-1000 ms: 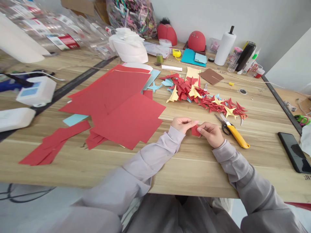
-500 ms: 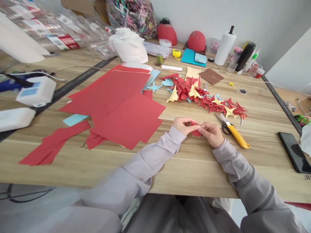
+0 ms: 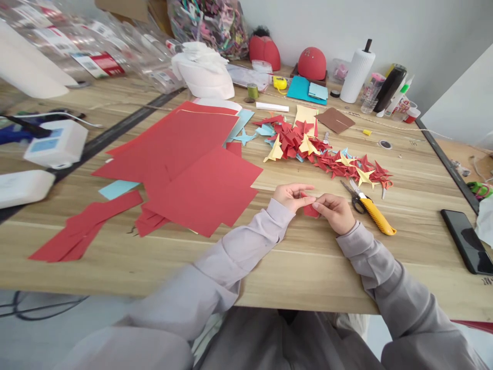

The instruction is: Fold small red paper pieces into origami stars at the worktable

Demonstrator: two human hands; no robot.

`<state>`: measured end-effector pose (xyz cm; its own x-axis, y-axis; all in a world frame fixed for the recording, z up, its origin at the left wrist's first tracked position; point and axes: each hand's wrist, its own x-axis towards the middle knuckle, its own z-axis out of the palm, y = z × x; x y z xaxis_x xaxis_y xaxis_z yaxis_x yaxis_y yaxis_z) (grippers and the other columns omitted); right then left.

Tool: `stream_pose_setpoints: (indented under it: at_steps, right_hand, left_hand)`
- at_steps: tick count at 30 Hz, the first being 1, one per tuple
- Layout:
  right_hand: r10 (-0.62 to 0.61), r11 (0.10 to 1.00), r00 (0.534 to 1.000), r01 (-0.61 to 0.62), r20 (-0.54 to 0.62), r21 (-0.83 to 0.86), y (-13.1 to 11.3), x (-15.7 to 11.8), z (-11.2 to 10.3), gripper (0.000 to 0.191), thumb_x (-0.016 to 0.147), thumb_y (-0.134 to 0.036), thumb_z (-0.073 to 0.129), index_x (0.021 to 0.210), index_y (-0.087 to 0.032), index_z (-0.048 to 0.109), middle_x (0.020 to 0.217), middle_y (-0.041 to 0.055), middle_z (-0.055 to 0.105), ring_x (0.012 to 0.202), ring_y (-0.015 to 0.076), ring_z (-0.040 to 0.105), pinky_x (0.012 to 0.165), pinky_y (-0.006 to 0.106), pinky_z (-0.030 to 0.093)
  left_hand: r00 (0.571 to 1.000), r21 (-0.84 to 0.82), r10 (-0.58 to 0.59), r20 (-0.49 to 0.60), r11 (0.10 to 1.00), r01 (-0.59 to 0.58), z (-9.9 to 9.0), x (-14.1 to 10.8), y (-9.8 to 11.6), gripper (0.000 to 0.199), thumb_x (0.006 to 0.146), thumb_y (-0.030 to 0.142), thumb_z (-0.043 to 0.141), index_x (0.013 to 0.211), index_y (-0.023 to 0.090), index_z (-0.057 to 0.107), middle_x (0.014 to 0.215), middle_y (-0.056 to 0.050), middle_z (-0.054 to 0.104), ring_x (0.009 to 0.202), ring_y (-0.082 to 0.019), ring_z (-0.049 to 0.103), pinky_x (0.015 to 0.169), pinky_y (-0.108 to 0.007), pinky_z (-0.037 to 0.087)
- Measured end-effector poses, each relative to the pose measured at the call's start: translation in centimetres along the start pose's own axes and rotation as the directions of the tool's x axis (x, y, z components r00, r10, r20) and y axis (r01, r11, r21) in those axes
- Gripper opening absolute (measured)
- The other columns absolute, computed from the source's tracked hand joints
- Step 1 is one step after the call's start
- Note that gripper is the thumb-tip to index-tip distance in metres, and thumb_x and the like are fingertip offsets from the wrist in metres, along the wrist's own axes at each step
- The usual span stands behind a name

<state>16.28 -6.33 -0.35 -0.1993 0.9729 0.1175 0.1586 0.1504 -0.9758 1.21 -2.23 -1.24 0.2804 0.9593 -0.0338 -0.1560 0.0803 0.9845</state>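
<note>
Between my two hands is a small folded piece of red paper [image 3: 310,209], held just over the table. My left hand [image 3: 293,197] grips its left side with the thumb, and some of its fingers are stretched out to the right. The thumb and fingertips of my right hand [image 3: 334,211] pinch its right side. Behind them lies a pile of folded red paper stars [image 3: 292,141] with some yellow and blue ones. Large red sheets [image 3: 204,190] overlap left of my hands, with red strips [image 3: 87,226] further left.
Right of my right hand lie a yellow cutter [image 3: 377,216] and black scissors [image 3: 358,204]. A phone [image 3: 468,241] is near the right edge. Brown paper [image 3: 335,120], a white bottle [image 3: 357,76] and red domed pincushions [image 3: 311,64] stand or lie further back.
The fingers of my left hand have lifted and spread a little from the red paper. My right hand has hardly moved.
</note>
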Motion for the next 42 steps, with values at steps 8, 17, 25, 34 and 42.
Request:
stream_pose_setpoints:
  at_steps: [8, 17, 25, 34, 42]
  right_hand:
    - [-0.004, 1.0, 0.999, 0.004, -0.043, -0.007, 0.0, 0.0, 0.1, 0.03, 0.074, -0.044, 0.063, 0.064, -0.016, 0.058, 0.053, -0.0005, 0.059, 0.048, 0.0094, 0.05, 0.048, 0.023, 0.04]
    - [-0.018, 0.999, 0.996, 0.013, -0.085, -0.052, 0.1, -0.2, 0.2, 0.032, 0.073, -0.048, 0.062, 0.067, -0.017, 0.061, 0.055, 0.0005, 0.06, 0.049, 0.011, 0.052, 0.05, 0.025, 0.043]
    - [-0.042, 0.998, 0.968, 0.051, -0.248, 0.026, 0.2, 0.2, -0.1, 0.027, 0.07, -0.046, 0.065, 0.071, -0.019, 0.064, 0.064, 0.0012, 0.061, 0.053, 0.0113, 0.051, 0.051, 0.026, 0.044]
    - [-0.14, 0.989, 0.955, 0.15, -0.263, 0.018, 0.0, 0.3, -0.1, 0.02, 0.071, -0.04, 0.067, 0.071, -0.02, 0.065, 0.074, 0.0031, 0.057, 0.067, 0.0141, 0.055, 0.055, 0.027, 0.048]
    - [-0.187, 0.982, 0.957, 0.185, -0.223, -0.029, 0.5, 0.2, 0.0, 0.016, 0.071, -0.036, 0.069, 0.075, -0.021, 0.065, 0.077, 0.004, 0.06, 0.071, 0.016, 0.058, 0.062, 0.031, 0.051]
  left_hand:
    - [0.999, -0.128, -0.034, 0.02, 0.991, 0.037, -0.2, 0.2, -0.1, 0.048, 0.053, 0.04, 0.075, 0.091, 0.011, 0.07, 0.066, -0.006, 0.069, 0.061, -0.016, 0.062, 0.064, -0.03, 0.05]
    - [0.996, 0.01, 0.081, -0.036, 0.997, -0.081, -0.1, -0.2, 0.4, 0.045, 0.065, 0.042, 0.067, 0.098, 0.011, 0.068, 0.07, -0.007, 0.07, 0.065, -0.017, 0.063, 0.066, -0.029, 0.051]
    - [0.983, 0.107, 0.173, -0.062, 0.98, -0.166, 0.0, -0.5, 0.8, 0.046, 0.054, 0.035, 0.076, 0.093, 0.012, 0.068, 0.074, -0.008, 0.071, 0.068, -0.018, 0.066, 0.068, -0.029, 0.053]
    - [0.98, 0.132, 0.191, -0.054, 0.974, -0.182, 0.2, -0.6, 0.4, 0.041, 0.056, 0.032, 0.074, 0.091, 0.012, 0.069, 0.074, -0.009, 0.071, 0.068, -0.018, 0.066, 0.065, -0.029, 0.053]
    - [0.974, 0.127, 0.224, -0.041, 0.968, -0.217, 0.3, -1.0, 0.8, 0.035, 0.057, 0.026, 0.072, 0.089, 0.011, 0.069, 0.074, -0.007, 0.071, 0.069, -0.018, 0.067, 0.069, -0.029, 0.055]
